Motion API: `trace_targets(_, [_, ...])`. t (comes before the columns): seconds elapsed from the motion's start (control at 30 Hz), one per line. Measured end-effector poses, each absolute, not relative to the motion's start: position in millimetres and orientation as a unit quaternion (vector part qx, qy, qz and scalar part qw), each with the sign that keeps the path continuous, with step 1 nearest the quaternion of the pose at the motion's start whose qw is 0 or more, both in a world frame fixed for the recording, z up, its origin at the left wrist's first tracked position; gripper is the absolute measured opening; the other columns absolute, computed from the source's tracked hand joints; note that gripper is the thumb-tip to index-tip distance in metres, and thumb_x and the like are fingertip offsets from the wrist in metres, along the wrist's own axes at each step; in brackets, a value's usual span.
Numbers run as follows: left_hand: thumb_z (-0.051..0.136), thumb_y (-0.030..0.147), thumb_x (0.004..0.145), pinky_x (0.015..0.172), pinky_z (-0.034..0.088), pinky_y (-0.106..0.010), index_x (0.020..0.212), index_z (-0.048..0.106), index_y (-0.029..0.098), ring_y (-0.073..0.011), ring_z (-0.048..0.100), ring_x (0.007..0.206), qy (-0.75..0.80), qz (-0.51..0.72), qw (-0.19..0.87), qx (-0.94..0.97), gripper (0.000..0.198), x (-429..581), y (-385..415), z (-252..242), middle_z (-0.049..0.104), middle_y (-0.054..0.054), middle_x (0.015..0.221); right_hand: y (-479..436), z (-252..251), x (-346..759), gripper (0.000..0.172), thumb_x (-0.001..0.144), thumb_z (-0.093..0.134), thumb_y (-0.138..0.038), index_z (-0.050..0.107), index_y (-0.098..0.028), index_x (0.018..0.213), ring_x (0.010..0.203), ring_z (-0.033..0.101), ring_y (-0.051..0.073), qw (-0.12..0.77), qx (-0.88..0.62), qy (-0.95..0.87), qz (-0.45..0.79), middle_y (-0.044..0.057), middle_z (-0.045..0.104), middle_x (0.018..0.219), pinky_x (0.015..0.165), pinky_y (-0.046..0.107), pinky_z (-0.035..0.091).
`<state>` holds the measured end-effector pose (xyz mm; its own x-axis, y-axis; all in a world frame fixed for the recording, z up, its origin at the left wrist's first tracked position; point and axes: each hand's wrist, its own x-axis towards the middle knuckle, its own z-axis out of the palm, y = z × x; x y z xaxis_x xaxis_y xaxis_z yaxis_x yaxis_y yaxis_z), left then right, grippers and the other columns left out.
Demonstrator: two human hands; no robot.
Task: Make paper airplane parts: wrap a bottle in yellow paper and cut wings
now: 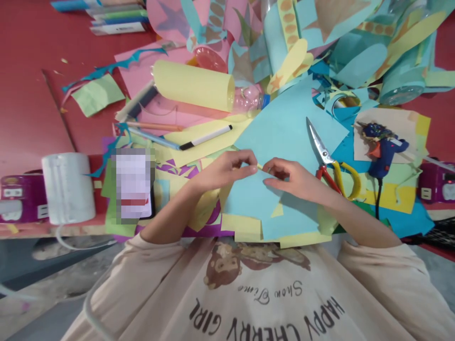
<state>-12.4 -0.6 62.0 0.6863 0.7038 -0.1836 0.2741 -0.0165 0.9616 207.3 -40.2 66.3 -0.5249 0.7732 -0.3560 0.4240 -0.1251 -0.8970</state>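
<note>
Both hands meet over a light blue sheet of paper (245, 203) at the table's front. My left hand (234, 166) pinches one end of a small yellow paper piece (259, 167). At its other end are the curled fingers of my right hand (289, 176), closed with thumb and fingertips close together. A small yellow paper triangle (277, 210) lies on the blue sheet below my right hand. To the right, scissors (329, 158) with red and yellow handles rest with their blades pointing away from me.
A phone (135, 184) lies left. Behind are a black-and-white marker (206, 137) and a yellow-paper-wrapped bottle (194, 87). A blue glue gun (382, 149) sits right, its cord running to the front edge. Paper-covered bottles (401, 71) crowd the back. A white box-shaped device (69, 188) stands left.
</note>
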Motion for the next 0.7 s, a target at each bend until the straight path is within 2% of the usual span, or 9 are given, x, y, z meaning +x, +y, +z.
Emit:
trace_targets(0.1, [0.047, 0.027, 0.088, 0.057, 0.036, -0.024, 0.096, 0.049, 0.02, -0.0108, 0.047, 0.055, 0.415, 0.164, 0.504, 0.739, 0.011, -22.4, 11.1, 63.1, 0.052, 0.006, 0.061, -30.2, 63.7, 214.7, 0.017, 0.084, 0.059, -0.035, 0.057, -0.018, 0.086, 0.065, 0.048, 0.011, 0.163, -0.481, -0.644, 0.572, -0.001, 0.054, 0.072, 0.061, 0.025, 0.039])
trace_targets(0.2, [0.057, 0.017, 0.077, 0.059, 0.035, -0.025, 0.1, 0.056, 0.021, -0.0105, 0.045, 0.053, 0.481, 0.12, 0.368, 0.787, 0.023, -38.8, 24.6, 64.6, 0.059, 0.004, 0.069, -20.7, 63.7, 227.9, 0.018, 0.081, 0.061, -0.036, 0.053, -0.02, 0.083, 0.064, 0.051, 0.012, 0.195, -0.522, -0.603, 0.57, 0.0, 0.057, 0.072, 0.058, 0.026, 0.039])
trace_targets(0.3, [0.07, 0.02, 0.07, 0.066, 0.037, -0.027, 0.105, 0.064, 0.025, -0.0142, 0.055, 0.068, 0.528, 0.111, 0.249, 0.804, 0.036, -49.4, 34.3, 68.9, 0.067, 0.0, 0.095, -14.7, 62.5, 235.0, 0.02, 0.077, 0.064, -0.034, 0.049, -0.022, 0.083, 0.067, 0.057, 0.015, 0.231, -0.551, -0.541, 0.592, -0.001, 0.06, 0.072, 0.059, 0.028, 0.044])
trace_targets(0.37, [0.073, 0.029, 0.073, 0.077, 0.041, -0.03, 0.101, 0.067, 0.022, -0.0174, 0.059, 0.083, 0.559, 0.188, 0.205, 0.781, 0.03, -47.6, 35.7, 72.1, 0.067, -0.003, 0.101, -12.4, 60.8, 234.7, 0.02, 0.075, 0.065, -0.033, 0.05, -0.023, 0.083, 0.073, 0.062, 0.018, 0.248, -0.55, -0.52, 0.604, 0.0, 0.063, 0.075, 0.063, 0.03, 0.048])
trace_targets(0.43, [0.065, 0.035, 0.082, 0.081, 0.044, -0.03, 0.094, 0.066, 0.017, -0.0157, 0.06, 0.086, 0.574, 0.302, 0.252, 0.718, 0.021, -37.7, 32.1, 73.4, 0.067, -0.004, 0.094, -10.4, 58.9, 232.0, 0.02, 0.074, 0.066, -0.032, 0.051, -0.023, 0.083, 0.074, 0.063, 0.019, 0.251, -0.548, -0.521, 0.605, 0.0, 0.063, 0.074, 0.064, 0.032, 0.05])
trace_targets(0.47, [0.061, 0.039, 0.086, 0.077, 0.047, -0.028, 0.103, 0.063, 0.017, -0.0146, 0.062, 0.084, 0.557, 0.33, 0.339, 0.683, 0.028, -30.8, 28.9, 72.8, 0.068, -0.004, 0.092, -9.2, 58.1, 230.3, 0.02, 0.074, 0.066, -0.032, 0.051, -0.023, 0.084, 0.074, 0.064, 0.019, 0.251, -0.546, -0.523, 0.604, -0.001, 0.062, 0.073, 0.065, 0.032, 0.051])
trace_targets(0.53, [0.067, 0.04, 0.079, 0.065, 0.049, -0.025, 0.107, 0.061, 0.017, -0.0124, 0.064, 0.072, 0.522, 0.326, 0.488, 0.619, 0.037, -16.1, 21.0, 68.6, 0.067, -0.001, 0.079, -6.6, 56.5, 226.8, 0.02, 0.075, 0.066, -0.033, 0.053, -0.023, 0.086, 0.076, 0.064, 0.02, 0.25, -0.535, -0.528, 0.61, -0.001, 0.062, 0.072, 0.068, 0.034, 0.052])
trace_targets(0.6, [0.068, 0.033, 0.077, 0.055, 0.048, -0.021, 0.095, 0.06, 0.017, -0.0107, 0.062, 0.061, 0.522, 0.319, 0.55, 0.569, 0.025, -4.9, 14.1, 61.8, 0.064, 0.002, 0.068, -4.2, 55.1, 223.5, 0.022, 0.076, 0.067, -0.035, 0.054, -0.023, 0.09, 0.081, 0.065, 0.021, 0.25, -0.521, -0.537, 0.615, 0.0, 0.063, 0.077, 0.07, 0.034, 0.052])
trace_targets(0.7, [0.067, 0.026, 0.075, 0.056, 0.052, -0.022, 0.097, 0.06, 0.018, -0.012, 0.066, 0.062, 0.506, 0.319, 0.599, 0.532, 0.025, 0.5, 8.5, 52.8, 0.067, 0.002, 0.07, -3.3, 53.8, 218.9, 0.029, 0.079, 0.065, -0.044, 0.055, -0.025, 0.098, 0.085, 0.063, 0.021, 0.276, -0.525, -0.557, 0.581, 0.001, 0.06, 0.082, 0.07, 0.032, 0.05])
